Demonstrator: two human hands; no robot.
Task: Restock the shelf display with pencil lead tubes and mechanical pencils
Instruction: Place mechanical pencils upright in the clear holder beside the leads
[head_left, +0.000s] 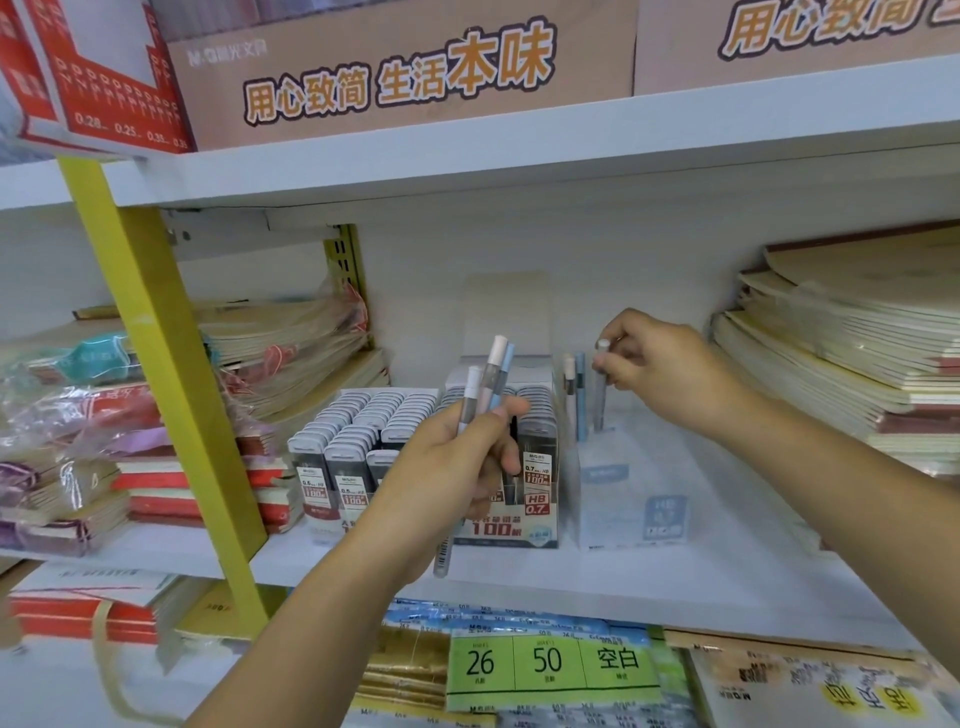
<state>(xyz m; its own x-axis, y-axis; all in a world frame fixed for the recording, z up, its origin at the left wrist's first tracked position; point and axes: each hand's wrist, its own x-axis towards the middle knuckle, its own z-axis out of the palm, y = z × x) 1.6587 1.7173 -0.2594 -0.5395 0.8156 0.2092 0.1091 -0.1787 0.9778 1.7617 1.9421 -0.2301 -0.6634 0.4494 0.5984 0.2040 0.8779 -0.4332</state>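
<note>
Your left hand (452, 467) is raised in front of the shelf (701, 577), fingers and thumb curled round a bundle of mechanical pencils (491, 384): one white-capped, one pink, one pale blue, tips pointing down past your palm. Your right hand (665, 364) reaches further in and pinches the top of a grey pencil (601, 389) between thumb and fingertips. That pencil stands upright in the clear display box (631, 499). Just beside it in the same box stand a pink-capped pencil (569, 374) and a blue pencil (580, 405). The box's pale blue front label is too blurred for you to read.

To the left of that box, touching it, sits the 0.7 lead tray (537, 499), printed "0.7 HB", "HB 0.7" and a large "100"; your left hand hides part of it. Left again is the 0.5 lead tray (337, 467), packed with rows of grey-capped tubes labelled "0.5" and "100".

On the shelf above, a brown carton (405, 67) reads "用心致简 生活本味", with an M&G mark at its corner. Beside it, a red and white box (114, 88) shows "0.28", "0.25" and "0.35". Below the shelf edge, a green card (550, 662) reads "26", "50" and "空白". Stacks of notebooks (841, 353) lie to the right, and wrapped bundles (104, 441) to the left, beyond the yellow upright (171, 374).
</note>
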